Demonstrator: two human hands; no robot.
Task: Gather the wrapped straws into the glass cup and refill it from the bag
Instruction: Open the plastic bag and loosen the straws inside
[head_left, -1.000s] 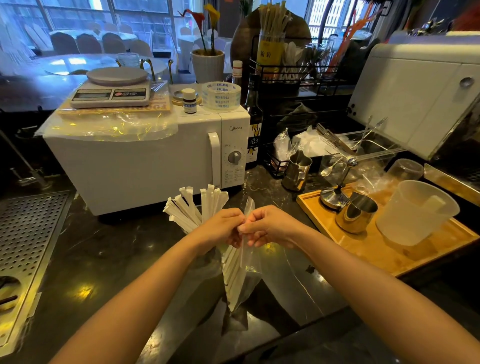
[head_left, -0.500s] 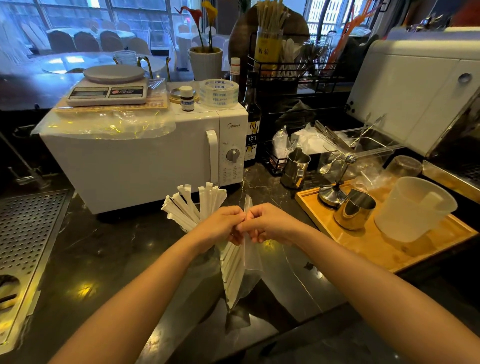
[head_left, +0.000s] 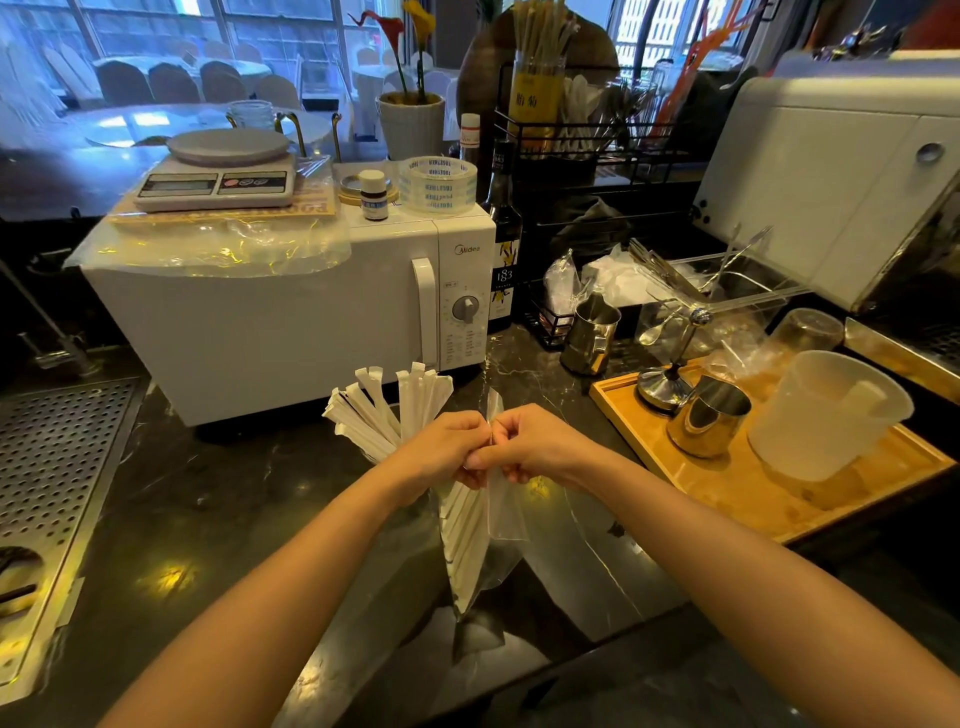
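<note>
A clear plastic bag (head_left: 501, 525) with several white wrapped straws (head_left: 462, 535) inside hangs above the dark counter. My left hand (head_left: 441, 449) and my right hand (head_left: 530, 441) both pinch the bag's top edge, knuckles touching. Behind my left hand a fan of wrapped straws (head_left: 387, 408) sticks up. The glass cup that holds them is hidden by my left hand and forearm.
A white microwave (head_left: 291, 322) stands just behind the straws, with a scale (head_left: 218, 174) and tape roll (head_left: 437, 184) on top. To the right a wooden tray (head_left: 779, 499) carries steel jugs and a plastic pitcher (head_left: 826, 410). A perforated drip tray (head_left: 47, 488) lies at the left.
Both hands stay together on the bag's top edge. The view has shifted slightly; the bag hangs about the same.
</note>
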